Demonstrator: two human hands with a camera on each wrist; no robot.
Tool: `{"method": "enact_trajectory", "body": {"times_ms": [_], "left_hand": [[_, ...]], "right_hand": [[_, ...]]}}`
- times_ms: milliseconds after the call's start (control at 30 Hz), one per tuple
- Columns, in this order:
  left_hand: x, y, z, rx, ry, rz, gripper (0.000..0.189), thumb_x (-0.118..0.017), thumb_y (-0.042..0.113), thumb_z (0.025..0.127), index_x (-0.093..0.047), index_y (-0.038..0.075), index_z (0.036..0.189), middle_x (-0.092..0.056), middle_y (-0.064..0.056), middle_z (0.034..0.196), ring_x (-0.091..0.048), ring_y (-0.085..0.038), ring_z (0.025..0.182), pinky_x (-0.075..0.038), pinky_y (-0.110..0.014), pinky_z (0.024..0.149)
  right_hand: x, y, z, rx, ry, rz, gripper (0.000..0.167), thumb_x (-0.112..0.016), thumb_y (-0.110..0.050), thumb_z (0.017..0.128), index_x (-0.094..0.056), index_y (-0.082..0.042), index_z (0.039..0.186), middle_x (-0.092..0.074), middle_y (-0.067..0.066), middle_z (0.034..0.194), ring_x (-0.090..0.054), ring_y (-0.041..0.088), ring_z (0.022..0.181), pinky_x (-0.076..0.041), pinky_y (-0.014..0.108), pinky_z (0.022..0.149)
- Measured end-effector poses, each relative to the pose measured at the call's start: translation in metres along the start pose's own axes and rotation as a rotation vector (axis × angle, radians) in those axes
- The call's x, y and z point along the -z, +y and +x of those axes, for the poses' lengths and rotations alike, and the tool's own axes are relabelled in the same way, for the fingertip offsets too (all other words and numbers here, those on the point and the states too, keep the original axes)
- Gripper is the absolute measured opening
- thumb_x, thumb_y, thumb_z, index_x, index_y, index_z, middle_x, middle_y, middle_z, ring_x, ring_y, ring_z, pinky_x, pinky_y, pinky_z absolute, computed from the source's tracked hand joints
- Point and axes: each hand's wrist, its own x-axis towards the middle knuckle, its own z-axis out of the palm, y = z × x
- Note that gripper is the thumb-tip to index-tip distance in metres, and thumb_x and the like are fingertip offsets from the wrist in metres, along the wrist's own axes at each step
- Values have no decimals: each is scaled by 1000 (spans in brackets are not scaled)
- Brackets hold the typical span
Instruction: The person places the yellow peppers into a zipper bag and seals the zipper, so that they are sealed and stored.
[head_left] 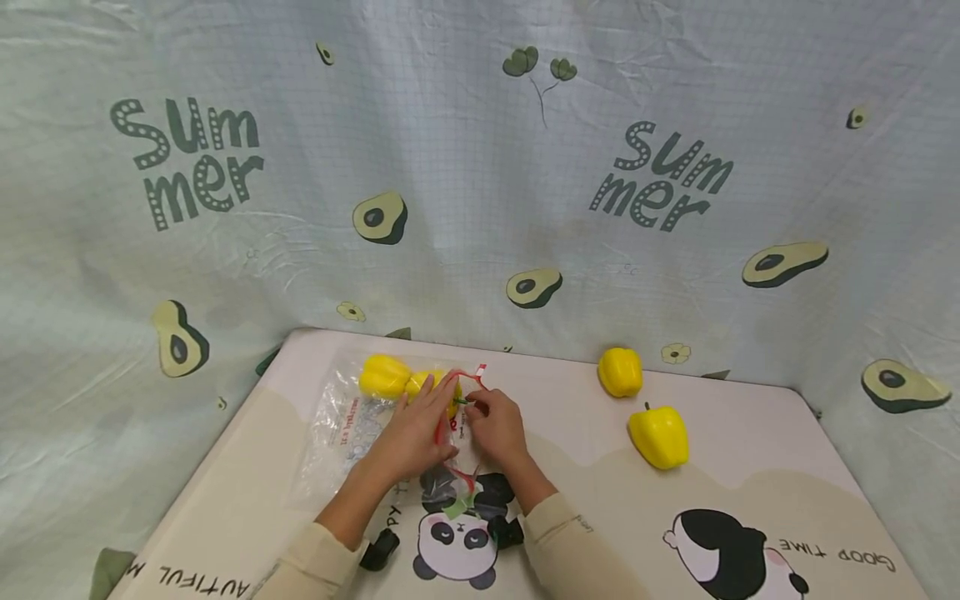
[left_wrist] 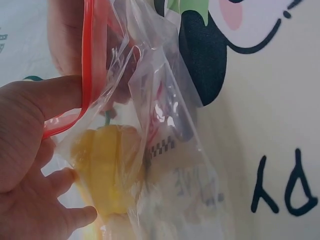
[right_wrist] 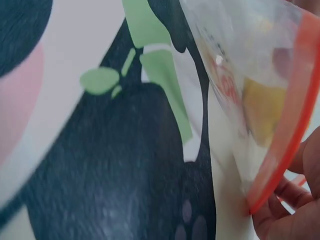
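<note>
A clear zip bag [head_left: 326, 450] with a red seal strip [left_wrist: 88, 50] lies on the left part of the table. Inside its far side is a yellow bell pepper [head_left: 384, 377]. Next to that one, more yellow shows partly covered by my left hand [head_left: 416, 429]. This hand holds the bag's mouth, its thumb at the red strip and its fingers spread over the plastic. At the mouth, my right hand [head_left: 497, 425] pinches the green stem of a yellow bell pepper [left_wrist: 102, 167]. Plastic blurs part of that pepper in both wrist views.
Two loose yellow bell peppers, one farther back [head_left: 620, 372] and one nearer [head_left: 658, 437], sit on the table to the right. A printed cloth [head_left: 450, 167] hangs behind the table's back edge. Panda drawings [head_left: 453, 546] decorate the tabletop.
</note>
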Motion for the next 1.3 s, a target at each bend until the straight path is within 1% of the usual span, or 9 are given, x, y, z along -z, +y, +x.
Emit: {"method": "enact_trajectory", "body": {"times_ms": [100, 200, 333, 533, 733, 900, 967, 1133, 1300], "left_hand": [[1, 0, 0, -4, 4, -20, 105, -90, 22, 82, -27, 14, 166, -26, -4, 175, -22, -35, 163, -16, -67, 129], [0, -1, 0, -7, 2, -25, 105, -90, 22, 82, -27, 14, 166, -26, -4, 175, -22, -36, 163, -16, -66, 130], [0, -1, 1, -10, -1, -29, 105, -90, 21, 82, -28, 13, 166, -26, -4, 175, -22, -36, 162, -17, -66, 130], [0, -2, 0, -16, -1, -36, 104, -90, 21, 81, -30, 12, 165, -27, -4, 174, -23, -36, 162, -20, -66, 129], [1, -3, -1, -12, 0, -43, 103, -89, 20, 82, -30, 10, 165, -28, -5, 174, -22, -37, 162, -20, -65, 129], [1, -2, -2, -1, 12, -33, 102, -89, 20, 82, -30, 11, 165, -29, -5, 174, -22, -37, 162, -19, -67, 128], [1, -1, -2, 4, 14, -24, 102, -89, 20, 82, -30, 12, 165, -29, -5, 173, -23, -36, 162, -19, -68, 128], [1, 1, -2, -1, 19, -12, 102, -90, 19, 81, -32, 12, 164, -31, -6, 173, -23, -36, 162, -19, -71, 127], [1, 1, -3, -10, 26, -1, 102, -90, 19, 81, -32, 11, 164, -32, -6, 172, -24, -35, 162, -18, -71, 127]], "right_hand": [[-2, -2, -1, -1, 29, -10, 10, -72, -7, 92, -79, -5, 99, -69, 11, 91, -63, 25, 84, -55, 40, 78], [-3, -5, 0, -17, 47, -34, 8, -73, -8, 93, -80, -6, 96, -70, 10, 91, -66, 27, 86, -57, 43, 80], [-4, -8, 1, -51, 42, -43, 10, -72, -11, 95, -81, -6, 99, -70, 10, 91, -65, 26, 85, -57, 42, 80], [-5, -12, 4, -87, -13, -39, 17, -67, -15, 100, -79, -5, 108, -71, 11, 99, -64, 26, 89, -57, 44, 85], [-8, -14, 5, -70, -34, -55, 18, -66, -14, 100, -79, -4, 109, -72, 13, 101, -67, 30, 93, -57, 47, 87], [-11, -17, 9, -58, -38, -86, 21, -67, -17, 101, -80, -6, 111, -78, 14, 108, -70, 36, 103, -57, 52, 95], [-12, -18, 10, -67, -39, -96, 21, -67, -18, 101, -81, -7, 112, -80, 13, 109, -70, 36, 104, -57, 52, 95], [-14, -19, 9, -88, -24, -98, 19, -68, -18, 99, -82, -10, 109, -81, 11, 103, -69, 36, 96, -57, 49, 86], [-16, -20, 8, -93, -8, -68, 19, -68, -17, 99, -82, -9, 108, -81, 11, 101, -71, 35, 97, -57, 49, 86]]}}
